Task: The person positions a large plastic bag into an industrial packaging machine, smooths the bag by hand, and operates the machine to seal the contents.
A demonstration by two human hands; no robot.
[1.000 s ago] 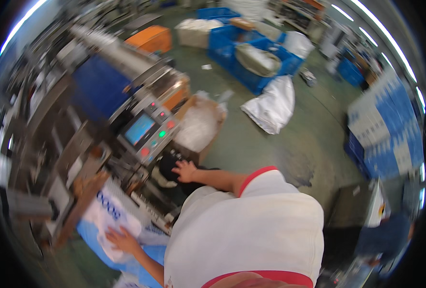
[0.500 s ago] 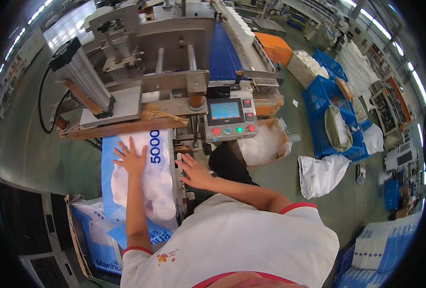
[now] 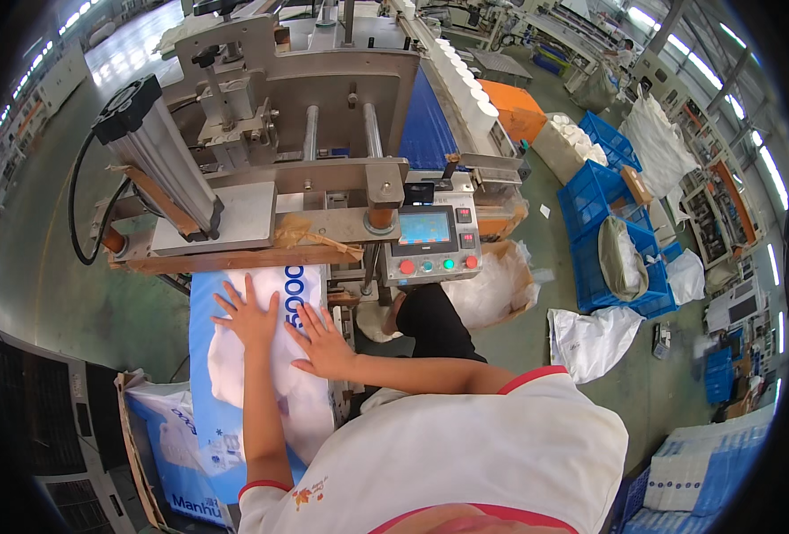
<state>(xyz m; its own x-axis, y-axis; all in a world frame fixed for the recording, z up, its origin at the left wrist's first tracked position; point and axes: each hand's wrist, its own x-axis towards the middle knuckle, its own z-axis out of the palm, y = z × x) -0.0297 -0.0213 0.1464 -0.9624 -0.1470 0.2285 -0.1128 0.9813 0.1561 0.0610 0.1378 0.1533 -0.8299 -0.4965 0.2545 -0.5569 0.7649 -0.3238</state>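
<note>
left hand [image 3: 248, 319]; right hand [image 3: 323, 347]; grip released; flat on blue-white bag [image 3: 298, 400]; blue numerals [image 3: 295, 291]

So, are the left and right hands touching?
Apart: the head view shows a strip of bag between the left hand and the right hand.

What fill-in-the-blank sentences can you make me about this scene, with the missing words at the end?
The left hand and right hand rest on a package coloured white and ____.
The outermost buttons in the control panel's bottom row are ____.
The box beside the row of white cylinders is ____.
The blue crates stand on the picture's ____ side.

Missing words: blue; red; orange; right.
</note>
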